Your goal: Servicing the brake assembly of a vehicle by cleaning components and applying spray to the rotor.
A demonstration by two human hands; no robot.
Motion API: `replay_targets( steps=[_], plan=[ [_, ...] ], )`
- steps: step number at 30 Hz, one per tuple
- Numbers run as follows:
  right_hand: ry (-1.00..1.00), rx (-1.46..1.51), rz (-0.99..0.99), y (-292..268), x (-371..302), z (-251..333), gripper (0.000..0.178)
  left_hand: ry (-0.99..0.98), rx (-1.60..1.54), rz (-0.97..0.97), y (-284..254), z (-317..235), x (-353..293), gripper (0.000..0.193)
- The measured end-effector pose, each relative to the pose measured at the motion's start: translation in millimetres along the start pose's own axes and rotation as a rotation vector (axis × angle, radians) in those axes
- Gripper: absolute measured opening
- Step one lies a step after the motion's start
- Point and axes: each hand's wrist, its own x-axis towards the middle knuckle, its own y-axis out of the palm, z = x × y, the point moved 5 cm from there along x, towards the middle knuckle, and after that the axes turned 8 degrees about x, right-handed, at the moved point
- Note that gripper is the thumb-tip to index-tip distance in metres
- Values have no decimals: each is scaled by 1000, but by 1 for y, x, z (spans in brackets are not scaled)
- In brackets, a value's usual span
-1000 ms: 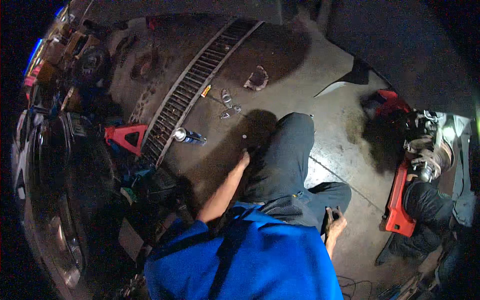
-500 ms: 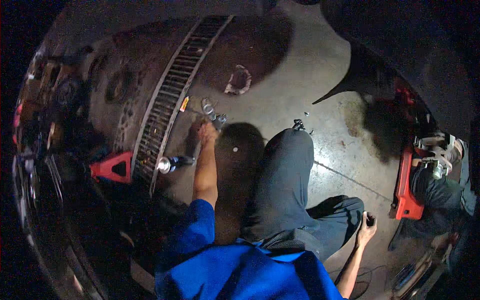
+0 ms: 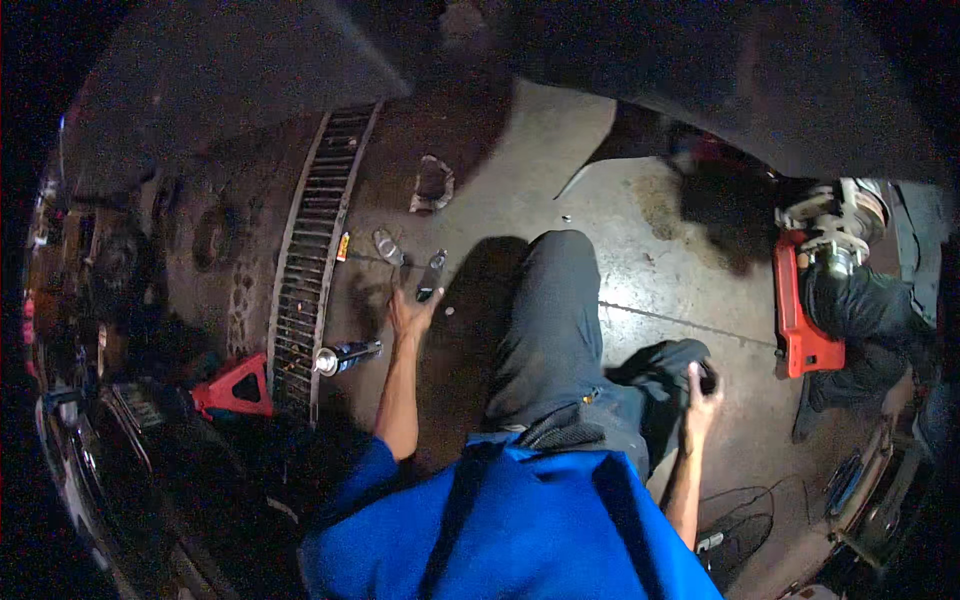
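Head view: two sockets (image 3: 410,262), one spray can (image 3: 345,356)

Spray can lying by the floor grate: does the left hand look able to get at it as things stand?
Probably yes. The left hand is stretched out over the floor, and the spray can lies just to its left beside the floor grate, with only bare concrete between them.

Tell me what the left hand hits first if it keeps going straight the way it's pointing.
Most likely the small dark tool lying on the floor just beyond the left hand. The fingers already seem to reach its near end, though depth is hard to judge from above.
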Motion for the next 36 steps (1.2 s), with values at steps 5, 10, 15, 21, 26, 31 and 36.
replay_targets(
  steps=[5,10,15,21,26,31,36],
  plan=[
    [96,239,409,68,-17,50,56,477,-348,16,-78,-128,-84,113],
    [319,631,612,105,-20,71,70,966,-465,114,-126,-255,-172,117],
    [-336,259,319,48,14,87,92,1346,-261,100,-132,-328,-215,115],
    [-240,145,798,6,65,98,56,1812,-33,383,-134,-395,-257,114],
    [-229,207,870,3,72,87,57,1928,238,430,-131,-426,-281,113],
    [82,563,712,-9,87,69,60,1879,25,400,-140,-453,-281,116],
    [104,679,483,-17,116,59,64,882,-528,1060,-73,-432,-240,73]
  ],
)
